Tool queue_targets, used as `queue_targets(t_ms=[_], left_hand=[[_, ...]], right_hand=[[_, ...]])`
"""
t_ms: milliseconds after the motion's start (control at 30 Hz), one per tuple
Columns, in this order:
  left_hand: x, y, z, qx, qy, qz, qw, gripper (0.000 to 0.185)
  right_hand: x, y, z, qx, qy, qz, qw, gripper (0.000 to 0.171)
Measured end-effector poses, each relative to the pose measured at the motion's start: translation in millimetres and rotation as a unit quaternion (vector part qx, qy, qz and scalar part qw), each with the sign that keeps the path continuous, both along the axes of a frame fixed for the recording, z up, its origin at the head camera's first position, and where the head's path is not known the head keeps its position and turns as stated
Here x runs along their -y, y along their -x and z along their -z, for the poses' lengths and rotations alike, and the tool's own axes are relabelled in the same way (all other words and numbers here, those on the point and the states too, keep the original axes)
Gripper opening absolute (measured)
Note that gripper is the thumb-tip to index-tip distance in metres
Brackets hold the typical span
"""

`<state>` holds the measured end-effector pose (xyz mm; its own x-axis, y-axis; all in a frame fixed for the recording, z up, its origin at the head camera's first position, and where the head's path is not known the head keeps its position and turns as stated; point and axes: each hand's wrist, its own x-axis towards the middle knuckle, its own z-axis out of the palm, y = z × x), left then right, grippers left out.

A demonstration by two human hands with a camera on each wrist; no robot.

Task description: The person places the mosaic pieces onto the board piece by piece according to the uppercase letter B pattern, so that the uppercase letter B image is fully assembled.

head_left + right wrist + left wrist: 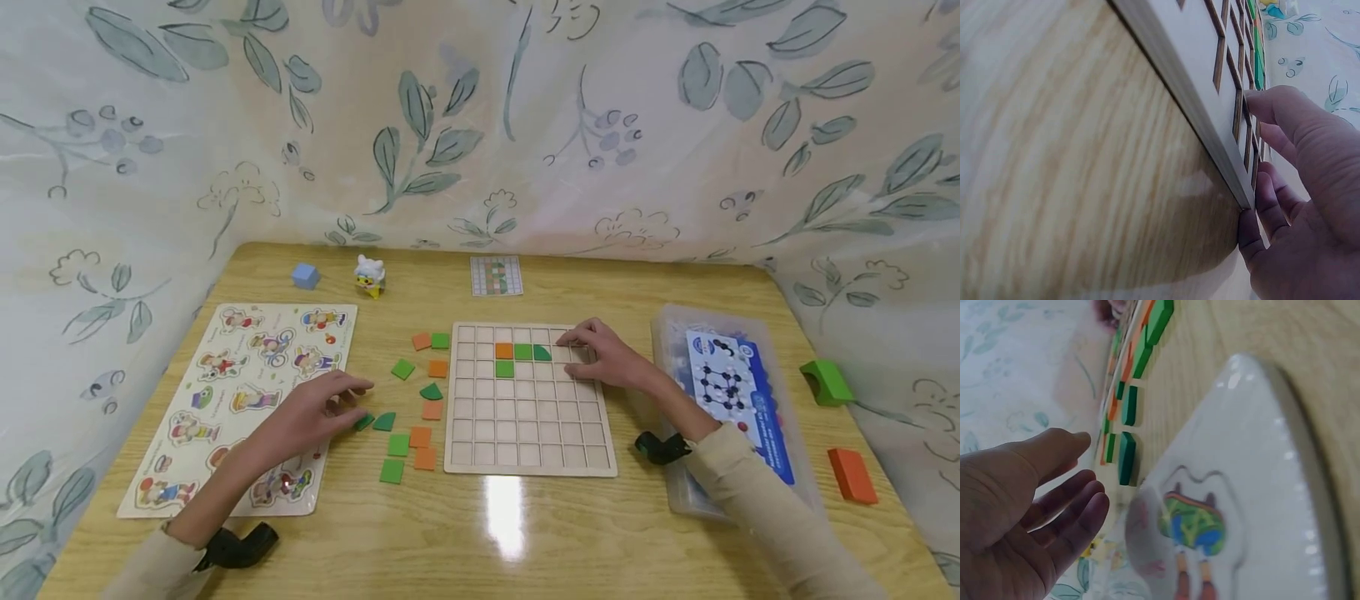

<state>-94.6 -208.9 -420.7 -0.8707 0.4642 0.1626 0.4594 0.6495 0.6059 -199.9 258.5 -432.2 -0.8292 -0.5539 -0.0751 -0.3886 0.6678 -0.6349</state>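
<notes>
A wooden grid board (529, 400) lies flat on a table (480, 533), its slightly longer sides running away from the viewer and its near edge facing the person. The right hand (603, 357) rests on the board's upper right corner with fingers nearly straight and slightly spread, one fingertip beside a green quarter-round tile (542, 352) seated in the second row. The left hand (318, 412) hovers over loose tiles left of the board, fingers relaxed and apart, nothing held, nearest a small green tile (364, 422) at the edge of a picture puzzle (238, 400). It is judged that the board could be nudged by the resting hand, so that seated tiles jump out of their cells, and that the small green tile could be pushed under the picture puzzle's edge.
</notes>
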Motion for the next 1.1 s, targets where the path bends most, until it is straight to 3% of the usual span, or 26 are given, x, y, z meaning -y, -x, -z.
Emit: queue_targets(t_ms=[333, 567, 1100], left_hand=[[-2.8, 12.9, -8.0, 0.013, 0.005, 0.004, 0.9999, 0.034], [-9.0, 20.3, -6.3, 0.043, 0.010, 0.012, 0.9990, 0.034], [-14.4, 18.0, -3.9, 0.055, 0.019, 0.020, 0.9981, 0.033]], right_hand=[[0.2, 1.3, -1.1, 0.010, -0.001, 0.002, 1.000, 0.038], [0.9, 0.8, -0.7, 0.008, 0.001, 0.000, 1.000, 0.038], [1.2, -1.1, -4.4, 0.012, 0.002, 0.001, 1.000, 0.037]])
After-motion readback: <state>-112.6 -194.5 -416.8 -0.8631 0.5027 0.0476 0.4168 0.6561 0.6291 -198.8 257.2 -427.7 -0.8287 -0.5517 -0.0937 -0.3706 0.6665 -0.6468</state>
